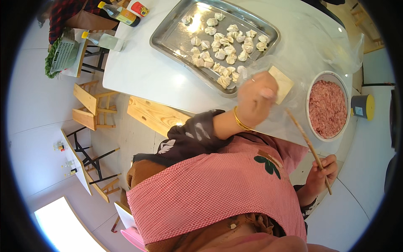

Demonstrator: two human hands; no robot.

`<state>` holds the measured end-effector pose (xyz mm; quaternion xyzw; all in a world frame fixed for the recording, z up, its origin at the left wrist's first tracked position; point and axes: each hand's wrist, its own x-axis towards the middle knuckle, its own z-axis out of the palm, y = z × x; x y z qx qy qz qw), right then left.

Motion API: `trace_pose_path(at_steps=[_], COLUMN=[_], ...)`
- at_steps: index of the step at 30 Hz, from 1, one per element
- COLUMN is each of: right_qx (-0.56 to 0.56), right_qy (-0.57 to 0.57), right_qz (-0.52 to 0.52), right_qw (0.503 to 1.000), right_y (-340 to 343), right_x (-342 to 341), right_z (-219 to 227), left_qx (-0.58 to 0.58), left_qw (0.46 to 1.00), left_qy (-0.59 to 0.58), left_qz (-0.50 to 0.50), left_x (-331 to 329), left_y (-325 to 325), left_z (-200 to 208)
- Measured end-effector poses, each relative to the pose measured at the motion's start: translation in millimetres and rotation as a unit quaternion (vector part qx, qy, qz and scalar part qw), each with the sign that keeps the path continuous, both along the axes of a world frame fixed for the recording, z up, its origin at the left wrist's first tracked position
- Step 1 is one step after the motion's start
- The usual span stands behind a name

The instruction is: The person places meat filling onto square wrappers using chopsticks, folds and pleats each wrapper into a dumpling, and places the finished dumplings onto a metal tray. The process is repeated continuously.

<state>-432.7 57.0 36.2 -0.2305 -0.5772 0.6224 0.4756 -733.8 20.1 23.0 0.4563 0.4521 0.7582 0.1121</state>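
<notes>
My left hand (258, 97), with a gold bangle at its wrist, is slightly blurred between the tray and the wrappers. Its fingers are curled in, and whatever they hold is hidden. Beside it lie pale square dough wrappers (282, 85) on clear plastic. My right hand (322, 173) grips a thin wooden stick (305, 137), tilted with its far end near the table edge. A white bowl (308, 112) of pink minced meat (327, 108) stands at the right. Folded wontons (230, 49) lie scattered over the right part of a large metal tray (168, 30).
The white table (134, 71) carries two yellow-capped bottles (119, 14) and a red-and-white container (137, 9) at far left. Crumpled clear plastic (346, 52) lies behind the bowl. A dark tub with yellow end (364, 107) is right of it. A wooden bench (153, 114) stands alongside. Another person (69, 17) is at upper left.
</notes>
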Motion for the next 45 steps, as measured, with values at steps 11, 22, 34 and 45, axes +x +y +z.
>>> trace_pose_path(at_steps=[11,22,34,45], right_qx=[-0.041,-0.017,-0.033,-0.004], right_qy=[-0.019,0.015,0.019,0.04], right_qz=[-0.078,-0.073,-0.101,-0.077], right_qw=[0.996,0.997,0.994,0.996], right_y=[10.4,8.2,10.0,8.5], right_x=[41.2,16.8,17.8,-1.5], right_z=[-11.9,-7.4,-3.4,4.2], left_qx=[-0.171,-0.122,-0.235,-0.268], left_qw=[0.898,0.883,0.843,0.954], left_qy=[0.233,0.434,0.477,0.019], left_qz=[0.332,0.13,-0.077,-0.133], left_x=[-141.6,-44.7,-33.9,-29.8], left_y=[-62.2,-31.8,13.6,8.7], left_z=[-8.2,-6.6,-36.2,-9.4])
